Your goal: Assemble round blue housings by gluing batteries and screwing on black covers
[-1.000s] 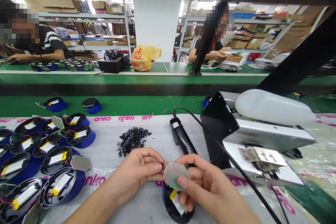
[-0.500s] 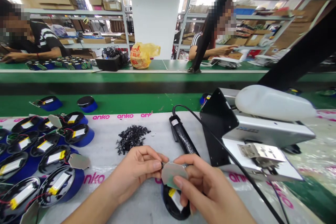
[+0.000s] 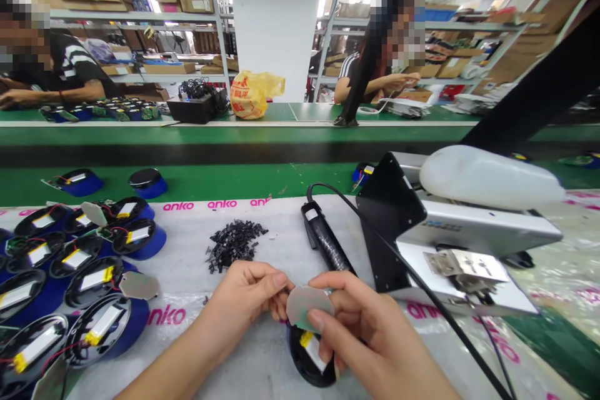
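My right hand (image 3: 360,331) pinches a thin grey plate with a rounded outline (image 3: 304,307) between thumb and fingers. Closed at the plate's left edge, the thumb and fingertips of my left hand (image 3: 255,294) hide whatever is between them. Directly beneath the plate is a round black-and-blue housing (image 3: 312,359) with a white, yellow-ended battery inside, partly covered by my right fingers. A pile of small black pieces (image 3: 234,244) lies beyond my left hand. Past my right hand lies a black corded electric screwdriver (image 3: 328,237).
Several similar blue housings with batteries (image 3: 105,325) crowd the left side. A silver-and-black machine (image 3: 487,234) with a white bottle (image 3: 490,181) on top stands at right. The cord (image 3: 435,306) crosses near my right arm. Two people sit across the green bench (image 3: 234,137).
The view has shifted slightly. Both hands stay at the plate, my left fingertips moving a little against its edge. At the far right, a person's hands have come together.
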Motion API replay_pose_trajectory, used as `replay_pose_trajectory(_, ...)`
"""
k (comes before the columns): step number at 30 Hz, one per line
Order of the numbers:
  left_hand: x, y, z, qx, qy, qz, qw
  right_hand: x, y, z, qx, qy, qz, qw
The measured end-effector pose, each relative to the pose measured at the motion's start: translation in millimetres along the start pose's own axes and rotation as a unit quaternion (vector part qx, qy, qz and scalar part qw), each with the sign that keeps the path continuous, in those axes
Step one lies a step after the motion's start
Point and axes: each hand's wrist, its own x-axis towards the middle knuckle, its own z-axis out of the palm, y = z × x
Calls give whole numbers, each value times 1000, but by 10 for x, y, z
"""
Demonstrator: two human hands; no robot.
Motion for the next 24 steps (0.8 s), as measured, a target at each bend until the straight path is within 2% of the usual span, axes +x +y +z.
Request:
replay_pose_trajectory(7, -7, -13, 14, 43, 19, 2, 999, 12, -8, 2, -27, -11, -14, 999)
replay_pose_trajectory(24, -31, -34, 56, 96, 49, 48, 993, 19, 101, 13, -59, 15, -45, 997)
